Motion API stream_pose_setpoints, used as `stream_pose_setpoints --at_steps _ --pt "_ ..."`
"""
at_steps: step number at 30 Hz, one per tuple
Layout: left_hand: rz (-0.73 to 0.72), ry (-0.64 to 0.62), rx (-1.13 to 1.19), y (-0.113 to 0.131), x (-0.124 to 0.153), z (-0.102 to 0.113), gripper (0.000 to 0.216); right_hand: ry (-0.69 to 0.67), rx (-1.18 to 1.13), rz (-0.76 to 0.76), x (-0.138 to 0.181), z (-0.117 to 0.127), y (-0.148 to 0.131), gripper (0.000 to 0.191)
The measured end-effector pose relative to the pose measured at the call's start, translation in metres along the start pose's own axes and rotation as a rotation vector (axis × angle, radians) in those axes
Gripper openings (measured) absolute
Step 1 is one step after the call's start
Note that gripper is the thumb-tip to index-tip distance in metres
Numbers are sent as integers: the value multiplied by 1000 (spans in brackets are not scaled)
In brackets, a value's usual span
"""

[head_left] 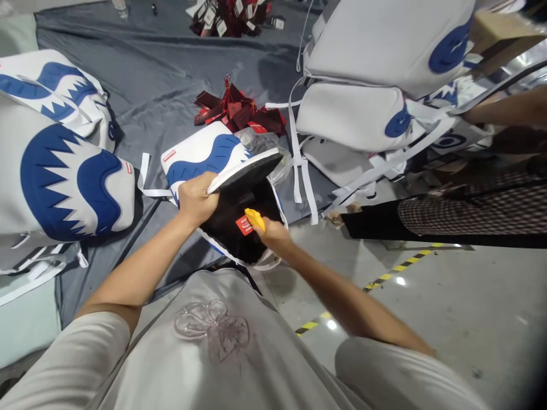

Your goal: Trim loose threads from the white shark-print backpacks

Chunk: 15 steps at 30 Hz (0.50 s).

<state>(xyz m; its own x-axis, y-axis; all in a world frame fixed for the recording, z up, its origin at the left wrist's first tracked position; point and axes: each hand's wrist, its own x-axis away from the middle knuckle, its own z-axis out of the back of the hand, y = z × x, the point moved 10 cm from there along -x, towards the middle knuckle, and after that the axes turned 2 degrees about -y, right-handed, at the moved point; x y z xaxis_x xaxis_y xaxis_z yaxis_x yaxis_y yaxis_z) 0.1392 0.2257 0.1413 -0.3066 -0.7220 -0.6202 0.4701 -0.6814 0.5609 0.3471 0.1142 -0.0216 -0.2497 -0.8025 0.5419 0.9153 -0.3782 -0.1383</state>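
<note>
My left hand (195, 197) is closed on the edge of a white and blue backpack (205, 155), holding its flap up so the black inside (239, 222) shows. My right hand (273, 233) is closed on a small yellow tool (255, 218), its tip at a red label (244, 226) sewn on the black lining. The bag rests against my lap, above my grey top.
More white and blue backpacks lie at the left (64, 182) and stacked at the upper right (384, 45), with white straps (299, 165) hanging. Red tags (237, 111) lie on the grey sheet (162, 74). Another person's arm (504, 108) is at the right. Yellow-black floor tape (384, 277) runs nearby.
</note>
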Motion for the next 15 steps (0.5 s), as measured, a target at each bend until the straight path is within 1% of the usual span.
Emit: stream_pose_setpoints --at_steps 2,3,4,6,7,8,10,12,13,15 --pt "32 -51 -53 -4 -1 -2 18 -89 71 -31 4 35 19 32" --pt "57 -69 -73 -7 -1 -3 18 -153 118 -78 8 50 32 28" --pt "81 -82 -85 -10 -1 -3 18 -248 157 -126 15 60 45 23" --pt "113 -94 -90 -13 1 -2 18 -415 174 -170 34 73 64 17" --pt "122 -93 -88 -14 2 -2 18 -482 116 -169 45 75 69 15" --pt "129 -91 -86 -15 3 -1 17 -517 9 -155 53 75 72 15" --pt "146 -93 -83 -17 4 0 17 -509 -286 -128 62 73 76 26" --pt "170 -107 -80 -20 4 -1 16 -422 -602 -121 61 68 84 34" --pt "183 -118 -81 -20 3 -2 16 -379 -714 -120 59 62 88 37" --pt "199 -145 -90 -18 2 -6 17 -345 -841 -107 54 44 91 42"
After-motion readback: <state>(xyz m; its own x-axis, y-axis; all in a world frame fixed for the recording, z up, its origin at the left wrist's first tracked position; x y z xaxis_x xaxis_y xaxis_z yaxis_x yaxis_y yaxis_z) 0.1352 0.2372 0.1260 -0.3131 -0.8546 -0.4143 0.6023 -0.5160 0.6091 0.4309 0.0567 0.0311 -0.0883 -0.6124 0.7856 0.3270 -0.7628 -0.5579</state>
